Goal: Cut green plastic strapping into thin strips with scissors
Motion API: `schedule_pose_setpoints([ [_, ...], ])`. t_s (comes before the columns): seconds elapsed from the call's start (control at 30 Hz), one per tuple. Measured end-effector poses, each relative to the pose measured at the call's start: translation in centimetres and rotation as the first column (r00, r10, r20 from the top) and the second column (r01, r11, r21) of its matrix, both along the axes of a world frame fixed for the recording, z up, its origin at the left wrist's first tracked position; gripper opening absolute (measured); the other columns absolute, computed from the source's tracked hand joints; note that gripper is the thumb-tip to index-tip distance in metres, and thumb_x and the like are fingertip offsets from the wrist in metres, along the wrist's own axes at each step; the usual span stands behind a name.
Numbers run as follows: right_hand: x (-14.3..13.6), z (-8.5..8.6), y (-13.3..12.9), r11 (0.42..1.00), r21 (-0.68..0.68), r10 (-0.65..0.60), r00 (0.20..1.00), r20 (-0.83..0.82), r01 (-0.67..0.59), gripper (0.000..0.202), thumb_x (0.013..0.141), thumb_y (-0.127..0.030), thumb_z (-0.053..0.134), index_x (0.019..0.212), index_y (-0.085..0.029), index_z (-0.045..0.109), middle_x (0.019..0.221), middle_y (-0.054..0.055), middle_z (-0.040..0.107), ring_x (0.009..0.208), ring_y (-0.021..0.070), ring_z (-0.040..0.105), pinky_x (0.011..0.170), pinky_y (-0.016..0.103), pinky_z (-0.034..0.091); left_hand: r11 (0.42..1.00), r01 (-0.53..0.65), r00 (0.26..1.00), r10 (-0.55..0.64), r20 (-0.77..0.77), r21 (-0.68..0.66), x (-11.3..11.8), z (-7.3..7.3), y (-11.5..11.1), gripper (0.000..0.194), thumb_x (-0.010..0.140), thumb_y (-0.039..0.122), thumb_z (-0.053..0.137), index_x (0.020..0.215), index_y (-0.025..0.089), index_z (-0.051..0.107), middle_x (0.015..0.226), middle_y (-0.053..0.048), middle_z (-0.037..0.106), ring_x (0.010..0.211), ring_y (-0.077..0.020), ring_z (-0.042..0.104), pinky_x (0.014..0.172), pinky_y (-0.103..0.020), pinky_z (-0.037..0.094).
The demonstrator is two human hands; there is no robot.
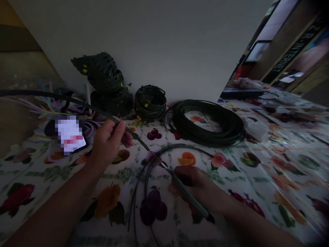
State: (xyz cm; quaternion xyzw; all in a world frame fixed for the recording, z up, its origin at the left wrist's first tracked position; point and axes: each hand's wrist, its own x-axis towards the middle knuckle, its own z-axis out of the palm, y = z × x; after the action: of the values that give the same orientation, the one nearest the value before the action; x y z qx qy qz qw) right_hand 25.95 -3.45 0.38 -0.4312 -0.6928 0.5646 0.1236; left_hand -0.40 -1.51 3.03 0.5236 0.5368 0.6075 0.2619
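Observation:
My left hand (109,137) is closed in a pinch around a long dark green plastic strip (92,107), which runs off to the far left edge and down toward the middle. My right hand (196,188) is wrapped round the grey-green handle of a slim tool (189,197) with a thin metal front end. The tool's metal end meets the strip between both hands; its exact shape is too dim to tell. Beneath that spot, several thin dark strips (146,178) curve loosely over the tablecloth.
Behind the hands lie a big coil of dark strip (205,137), a round woven basket (150,104) and a larger woven piece (102,73) against a pale wall. A lit phone (72,135) lies left beside pastel strips (48,103). Fruit-patterned cloth (159,132) covers the table.

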Motion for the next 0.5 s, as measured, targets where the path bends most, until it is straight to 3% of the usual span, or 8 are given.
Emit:
schedule_pose_setpoints([
  [0.5, 0.05, -0.48, -0.03, 1.0, -0.008, 0.002, 1.0, 0.004, -0.002, 0.03, 0.083, -0.04, 0.068, 0.07, -0.018, 0.051, 0.061, -0.003, 0.05, 0.055, 0.0088, 0.045, 0.046, 0.02, 0.032, 1.0, 0.02, 1.0, -0.02, -0.015, 0.015, -0.31, -0.28, 0.07, 0.017, 0.089, 0.035, 0.06, 0.08, 0.021, 0.055, 0.056, 0.003, 0.064, 0.045, -0.0134, 0.062, 0.044, -0.024, 0.052],
])
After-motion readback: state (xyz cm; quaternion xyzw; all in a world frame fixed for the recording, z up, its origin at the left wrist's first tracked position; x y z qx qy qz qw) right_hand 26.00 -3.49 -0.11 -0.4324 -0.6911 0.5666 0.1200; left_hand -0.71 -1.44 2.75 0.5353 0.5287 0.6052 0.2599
